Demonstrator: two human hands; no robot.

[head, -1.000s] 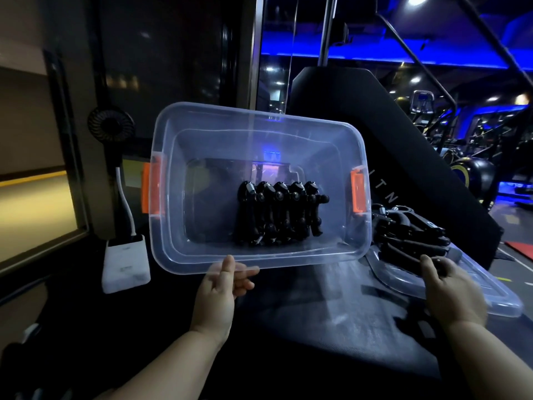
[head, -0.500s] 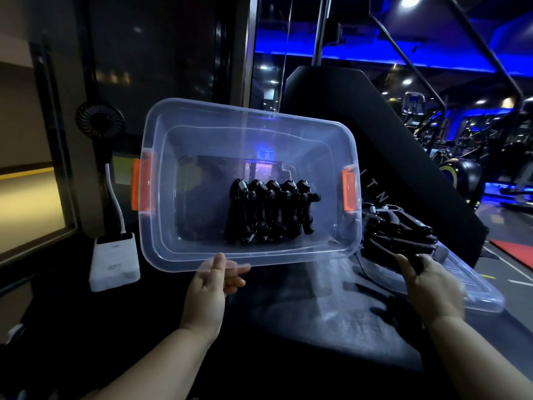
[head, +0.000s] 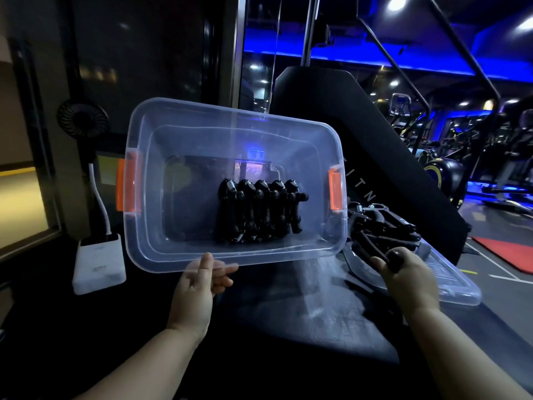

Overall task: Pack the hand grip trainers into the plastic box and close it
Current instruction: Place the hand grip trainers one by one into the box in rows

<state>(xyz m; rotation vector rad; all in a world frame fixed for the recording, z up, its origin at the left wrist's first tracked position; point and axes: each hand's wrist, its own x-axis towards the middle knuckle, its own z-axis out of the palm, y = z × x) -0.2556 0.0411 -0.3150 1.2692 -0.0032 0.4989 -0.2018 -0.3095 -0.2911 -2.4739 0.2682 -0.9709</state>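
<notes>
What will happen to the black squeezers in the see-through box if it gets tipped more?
The grip trainers sit loose in a row against the low side of the plastic box, which the left hand holds tilted. Tipped further, they would probably slide or tumble towards the rim. The smooth plastic likely gives little grip.

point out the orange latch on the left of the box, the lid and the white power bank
orange latch [head: 124, 184], head view, middle of the clip
lid [head: 450, 280], head view, bare clear panel near its right end
white power bank [head: 99, 264], head view, top face
</notes>
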